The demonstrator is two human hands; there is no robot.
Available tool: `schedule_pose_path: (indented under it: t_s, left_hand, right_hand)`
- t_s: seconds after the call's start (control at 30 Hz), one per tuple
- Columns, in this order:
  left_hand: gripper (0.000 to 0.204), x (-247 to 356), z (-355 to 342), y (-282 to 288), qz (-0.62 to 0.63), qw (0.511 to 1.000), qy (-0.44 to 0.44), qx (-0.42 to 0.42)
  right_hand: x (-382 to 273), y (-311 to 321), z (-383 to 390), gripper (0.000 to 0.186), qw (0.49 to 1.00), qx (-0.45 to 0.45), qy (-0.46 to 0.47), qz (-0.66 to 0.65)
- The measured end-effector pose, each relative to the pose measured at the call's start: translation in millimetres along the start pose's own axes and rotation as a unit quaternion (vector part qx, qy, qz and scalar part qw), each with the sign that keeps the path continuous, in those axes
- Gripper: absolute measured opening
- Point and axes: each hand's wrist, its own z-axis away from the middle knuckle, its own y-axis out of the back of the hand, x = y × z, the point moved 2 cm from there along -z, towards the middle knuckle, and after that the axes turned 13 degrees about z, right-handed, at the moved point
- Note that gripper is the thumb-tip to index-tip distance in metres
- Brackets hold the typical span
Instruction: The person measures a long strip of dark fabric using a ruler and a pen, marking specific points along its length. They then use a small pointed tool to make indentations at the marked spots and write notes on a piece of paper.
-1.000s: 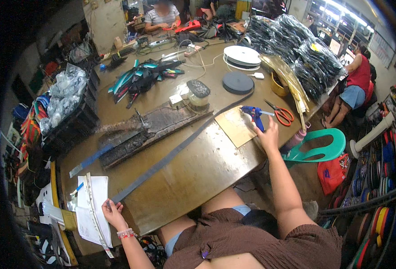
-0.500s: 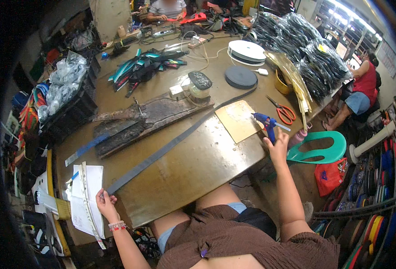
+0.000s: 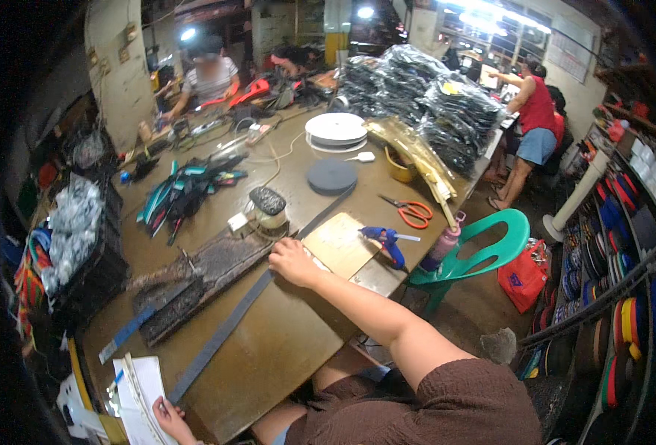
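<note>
Strap (head view): the flat dark-grey webbing strap (image 3: 224,330) lies slantwise over the brown shiny-topped table (image 3: 291,337), from far right to near left. My guess is that it's stretched out between the hands so it lies flat and straight.
Roll: the coiled dark-grey webbing roll (image 3: 332,176) sits at the strap's far end, probably parked there so length can pay off toward the person.
Glue gun: the blue glue gun (image 3: 385,241) with a pale stick poking out the back has its nozzle over the tan square of card (image 3: 340,245), likely to catch drips. Handle faces near right, handy for the right hand I'd say.
Scissors: the orange-handled metal scissors (image 3: 413,213) lie just beyond the gun, handles to the right.
Paper: the white paper sheets (image 3: 148,377) are at the near left, a pale measuring strip (image 3: 139,394) across them, maybe for checking lengths.
Right hand: the right hand (image 3: 294,261) is palm down on the strap mid-table, fingers bent and close together. Can't tell if they pinch it or just press, undersides are hidden.
Left hand: the left hand (image 3: 171,420) is at the strap's near end beside the paper, fingers half curled. Might be a pinch, but I honestly can't tell.
</note>
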Motion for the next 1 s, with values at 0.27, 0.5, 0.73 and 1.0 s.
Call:
schedule_pose_path:
  t_s: [0.27, 0.5, 0.73, 1.0]
  left_hand:
    - [0.030, 71, 24, -4, -0.269, 0.957, -0.092, -0.064]
    - [0.029, 53, 45, -18, -0.336, 0.912, -0.235, 0.003]
    - [0.021, 5, 15, 1, -0.361, 0.898, -0.251, 0.004]
    - [0.014, -38, -17, 29, -0.307, 0.914, -0.265, 0.018]
  right_hand:
    - [7, -3, -18, 0.026, 0.991, -0.120, 0.045, -0.044]
    - [-44, 5, 17, 0.023, 0.991, 0.111, -0.069, 0.019]
    - [-69, 8, 29, 0.014, 0.994, -0.022, -0.005, -0.106]
    - [-70, 13, 27, 0.013, 0.993, 0.023, 0.012, -0.116]
